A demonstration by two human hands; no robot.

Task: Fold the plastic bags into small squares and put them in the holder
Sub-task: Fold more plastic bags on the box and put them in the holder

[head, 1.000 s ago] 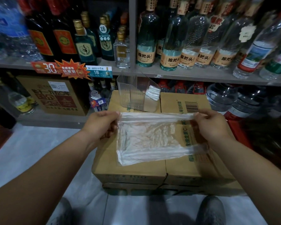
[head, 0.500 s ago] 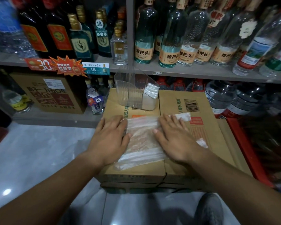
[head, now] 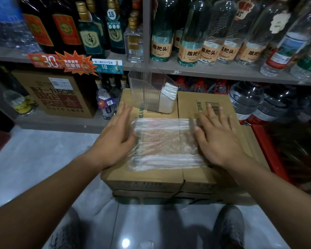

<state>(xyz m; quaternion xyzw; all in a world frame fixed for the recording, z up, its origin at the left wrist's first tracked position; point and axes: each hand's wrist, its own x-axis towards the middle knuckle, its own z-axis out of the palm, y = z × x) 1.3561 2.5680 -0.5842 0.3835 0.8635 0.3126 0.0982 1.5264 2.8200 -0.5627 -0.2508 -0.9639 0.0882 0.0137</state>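
1. Shop shelves of bottles stand behind stacked cardboard boxes, which serve as the worktop.
2. Done: a few folded squares stand at the right end of the clear holder, on the boxes' far edge.
3. One plastic bag lies flat on the box top, a broad rectangle that is not yet small.
4. The left hand and right hand lie open at the bag's side edges with fingers straight, gripping nothing and probably smoothing it.
5. Left to do: more folds, then slotting it in. Most of the holder looks unfilled.

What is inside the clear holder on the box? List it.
The clear holder has a stack of folded plastic bags at its right end; the rest looks empty. Its ribbed wall blurs the stack, so their number is unclear.
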